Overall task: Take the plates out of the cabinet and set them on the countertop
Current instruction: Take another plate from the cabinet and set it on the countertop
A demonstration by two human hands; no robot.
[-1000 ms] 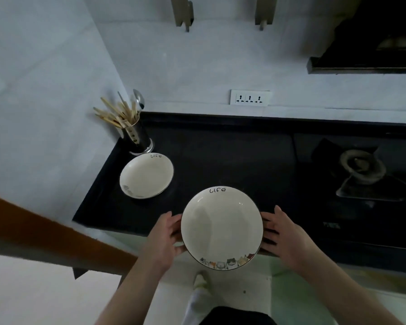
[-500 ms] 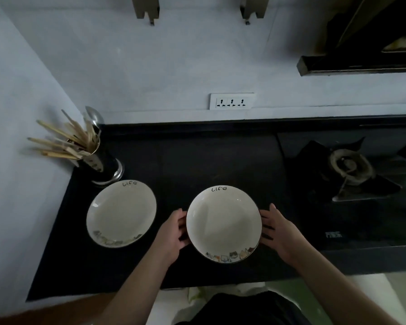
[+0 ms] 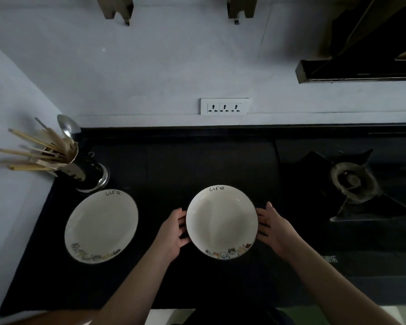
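Two white plates with "Life" lettering and a cat pattern on the rim are over the black countertop. One plate lies flat at the left. The other plate is in the middle, on the counter or just above it; I cannot tell which. My left hand is at its left edge and my right hand at its right edge. The fingers of both hands are fairly straight, with the tips at or under the rim. Neither thumb lies over the plate.
A metal utensil holder with chopsticks and a spoon stands at the back left, close behind the left plate. A gas burner sits at the right. A wall socket is on the back wall, and a range hood hangs at the upper right.
The middle plate has come forward from the counter's front edge to over the counter, both hands staying at its sides. The view has shifted closer over the counter.
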